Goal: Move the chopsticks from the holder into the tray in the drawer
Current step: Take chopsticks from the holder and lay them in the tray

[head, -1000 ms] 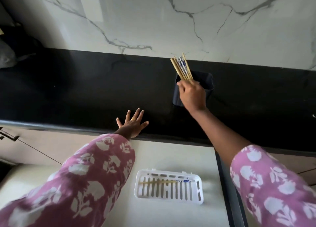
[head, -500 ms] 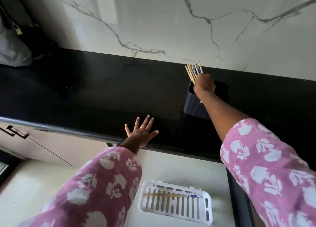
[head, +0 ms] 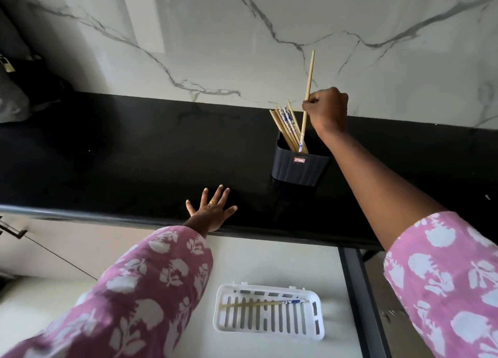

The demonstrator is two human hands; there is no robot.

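**While one chopstick is held over the holder: grip and handling**

While the right hand (head: 327, 110) pinches a single chopstick (head: 310, 80) about mid-length between thumb and curled fingers, the stick stands near upright. Its plain end is up against the marble wall (head: 242, 34). Its blue-patterned end is down at the mouth of the dark holder (head: 299, 166). Cannot tell whether that lower tip has cleared the rim.

- Bundle (head: 285, 126) of other chopsticks leans left inside the holder, just beside the held one.
- Left hand (head: 211, 211): fingers spread flat on the black counter (head: 134, 155) at its front edge, holding nothing.
- White slotted tray (head: 319, 317) lies in the open drawer (head: 256, 260) below the counter, well apart from the holder. A lone stick (head: 256, 303) lies lengthwise in it.

Handling, judged:
- Thin wooden stick: very light, stiff, not fragile under a normal pinch.
- Smooth finish, so it is likely to swivel or slip in a two-point pinch. A mid-length hold balances it, and this grip looks suited.
- Patterned end may be lacquered and slicker, so better avoided as a hold.

Risk: the lower tip catches the bundle or the rim and tips the light holder.

For laying down, the stick wants turning level and parallel to the tray's long side, or it will bridge the rim.

Progress: early. Most of the set is in the holder.
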